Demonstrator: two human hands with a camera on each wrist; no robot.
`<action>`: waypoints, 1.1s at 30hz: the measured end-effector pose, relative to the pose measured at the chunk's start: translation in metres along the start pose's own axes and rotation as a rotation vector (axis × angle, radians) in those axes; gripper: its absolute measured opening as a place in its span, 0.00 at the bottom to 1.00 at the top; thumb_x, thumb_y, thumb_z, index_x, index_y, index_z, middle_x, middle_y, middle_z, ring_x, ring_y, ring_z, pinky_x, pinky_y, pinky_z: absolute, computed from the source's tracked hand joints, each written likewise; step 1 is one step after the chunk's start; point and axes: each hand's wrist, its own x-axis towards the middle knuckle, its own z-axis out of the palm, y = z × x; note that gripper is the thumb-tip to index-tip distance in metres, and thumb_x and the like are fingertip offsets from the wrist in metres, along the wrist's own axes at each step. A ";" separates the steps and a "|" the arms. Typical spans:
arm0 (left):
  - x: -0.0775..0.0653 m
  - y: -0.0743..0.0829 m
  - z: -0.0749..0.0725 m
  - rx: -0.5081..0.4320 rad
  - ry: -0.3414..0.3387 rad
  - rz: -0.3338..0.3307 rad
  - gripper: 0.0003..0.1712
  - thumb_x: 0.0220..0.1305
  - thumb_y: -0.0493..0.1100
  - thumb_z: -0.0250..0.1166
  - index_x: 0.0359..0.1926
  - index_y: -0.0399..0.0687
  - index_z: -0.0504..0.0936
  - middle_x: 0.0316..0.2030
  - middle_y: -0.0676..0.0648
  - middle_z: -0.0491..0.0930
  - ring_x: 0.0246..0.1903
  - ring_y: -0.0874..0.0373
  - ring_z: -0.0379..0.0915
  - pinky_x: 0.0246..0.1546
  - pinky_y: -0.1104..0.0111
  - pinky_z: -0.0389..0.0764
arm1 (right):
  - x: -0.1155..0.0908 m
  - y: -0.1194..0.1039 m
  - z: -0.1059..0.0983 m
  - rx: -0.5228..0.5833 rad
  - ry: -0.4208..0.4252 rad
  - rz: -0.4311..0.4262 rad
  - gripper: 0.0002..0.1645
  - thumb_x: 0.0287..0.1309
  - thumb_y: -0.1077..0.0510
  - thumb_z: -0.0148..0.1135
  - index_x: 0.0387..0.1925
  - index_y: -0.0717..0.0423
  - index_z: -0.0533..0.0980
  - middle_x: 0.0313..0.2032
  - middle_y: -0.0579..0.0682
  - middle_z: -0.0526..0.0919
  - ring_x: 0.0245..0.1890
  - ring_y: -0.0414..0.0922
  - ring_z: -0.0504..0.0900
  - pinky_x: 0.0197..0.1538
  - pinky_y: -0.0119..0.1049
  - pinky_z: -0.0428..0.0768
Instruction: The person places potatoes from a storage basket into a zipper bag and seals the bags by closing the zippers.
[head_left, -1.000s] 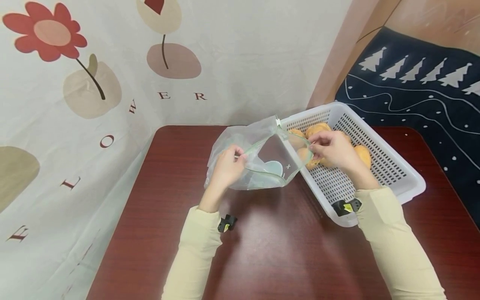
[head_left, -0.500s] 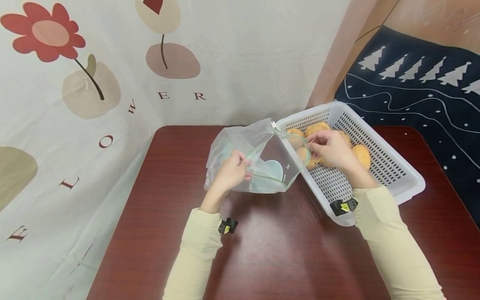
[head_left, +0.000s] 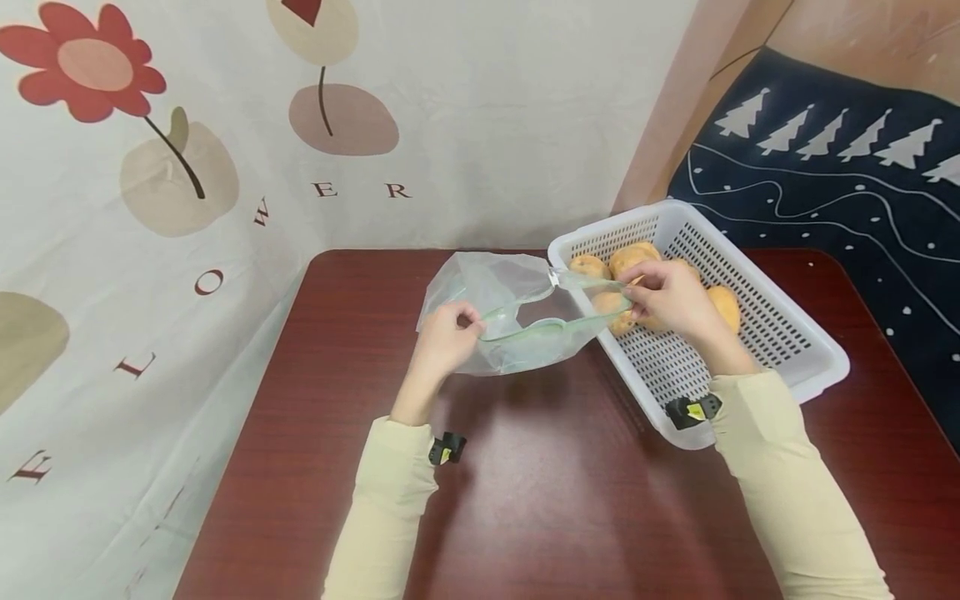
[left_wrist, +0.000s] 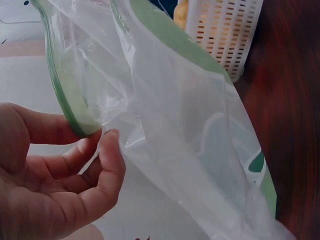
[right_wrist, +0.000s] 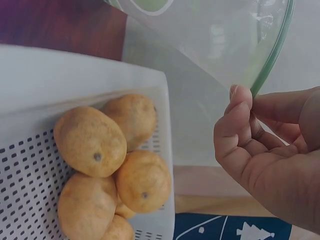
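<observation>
A clear zip bag (head_left: pixel 487 279) with a green-edged mouth and a small white slider hangs between both hands above the table. My left hand (head_left: pixel 446 337) pinches one end of the mouth between thumb and finger. The opposite end is pinched by my right hand (head_left: pixel 667 304), over the basket's near-left part. The mouth stretches between them as a narrow opening. Close up, the left wrist view shows the left fingers (left_wrist: pixel 112 155) on the bag's green rim, and the right wrist view shows the right fingers (right_wrist: pixel 237 107) on the other corner.
A white perforated basket (head_left: pixel 795 346) stands on the right of the dark red table (head_left: pixel 525 517). Several rounded yellow-brown fruits or potatoes (right_wrist: pixel 90 142) lie in it, some with a dark end spot. A printed cloth (head_left: pixel 487 125) hangs behind the table.
The bag's mouth has narrowed and is drawn out longer. My left hand has shifted slightly left, the right slightly right, both still pinching the rim.
</observation>
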 end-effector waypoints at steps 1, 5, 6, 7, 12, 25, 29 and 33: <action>0.000 -0.001 -0.001 0.003 0.015 0.001 0.05 0.58 0.39 0.59 0.32 0.42 0.78 0.33 0.45 0.79 0.39 0.50 0.72 0.38 0.61 0.76 | 0.000 0.001 -0.001 0.004 -0.004 -0.002 0.09 0.55 0.72 0.56 0.39 0.73 0.75 0.20 0.55 0.77 0.16 0.40 0.76 0.19 0.25 0.80; -0.001 -0.002 -0.006 0.001 0.064 0.012 0.04 0.55 0.39 0.61 0.30 0.43 0.80 0.27 0.46 0.80 0.34 0.51 0.74 0.35 0.62 0.77 | -0.001 0.004 -0.006 0.007 -0.017 0.008 0.09 0.54 0.73 0.55 0.39 0.74 0.75 0.21 0.57 0.77 0.17 0.41 0.76 0.20 0.26 0.80; -0.001 -0.002 -0.008 0.000 0.073 0.016 0.04 0.55 0.39 0.61 0.30 0.43 0.80 0.25 0.46 0.80 0.32 0.51 0.74 0.34 0.62 0.77 | -0.002 0.005 -0.007 0.004 -0.020 0.012 0.09 0.54 0.73 0.55 0.39 0.74 0.75 0.22 0.57 0.77 0.17 0.41 0.76 0.21 0.26 0.80; -0.001 -0.002 -0.009 -0.002 0.078 0.019 0.03 0.55 0.39 0.62 0.29 0.43 0.80 0.23 0.47 0.79 0.30 0.52 0.74 0.33 0.63 0.77 | -0.002 0.005 -0.008 0.003 -0.024 0.016 0.09 0.54 0.74 0.55 0.39 0.75 0.74 0.23 0.58 0.77 0.18 0.41 0.76 0.21 0.27 0.81; -0.002 -0.003 -0.012 -0.011 0.079 0.037 0.03 0.55 0.38 0.63 0.28 0.43 0.80 0.19 0.49 0.78 0.26 0.55 0.75 0.29 0.66 0.77 | -0.004 0.005 -0.010 -0.002 -0.036 0.007 0.08 0.54 0.74 0.55 0.37 0.76 0.74 0.24 0.59 0.77 0.19 0.41 0.76 0.23 0.27 0.81; -0.001 0.004 -0.011 -0.111 0.014 0.058 0.06 0.58 0.36 0.61 0.37 0.41 0.80 0.28 0.44 0.82 0.23 0.58 0.80 0.20 0.75 0.74 | -0.001 -0.017 0.017 0.028 -0.145 -0.097 0.10 0.55 0.71 0.56 0.40 0.73 0.74 0.23 0.57 0.78 0.19 0.41 0.75 0.22 0.28 0.80; 0.000 0.005 -0.012 -0.197 0.012 0.015 0.06 0.58 0.35 0.61 0.37 0.38 0.79 0.29 0.42 0.80 0.23 0.56 0.81 0.26 0.70 0.83 | 0.003 -0.016 0.026 0.030 -0.162 -0.076 0.09 0.55 0.71 0.56 0.39 0.72 0.75 0.24 0.57 0.79 0.20 0.41 0.76 0.24 0.30 0.82; 0.000 0.006 -0.015 -0.245 -0.005 -0.002 0.07 0.58 0.35 0.61 0.38 0.36 0.79 0.29 0.41 0.80 0.24 0.55 0.81 0.30 0.68 0.84 | 0.006 -0.012 0.032 0.028 -0.159 -0.050 0.10 0.56 0.71 0.54 0.41 0.72 0.74 0.25 0.58 0.78 0.21 0.41 0.76 0.27 0.34 0.84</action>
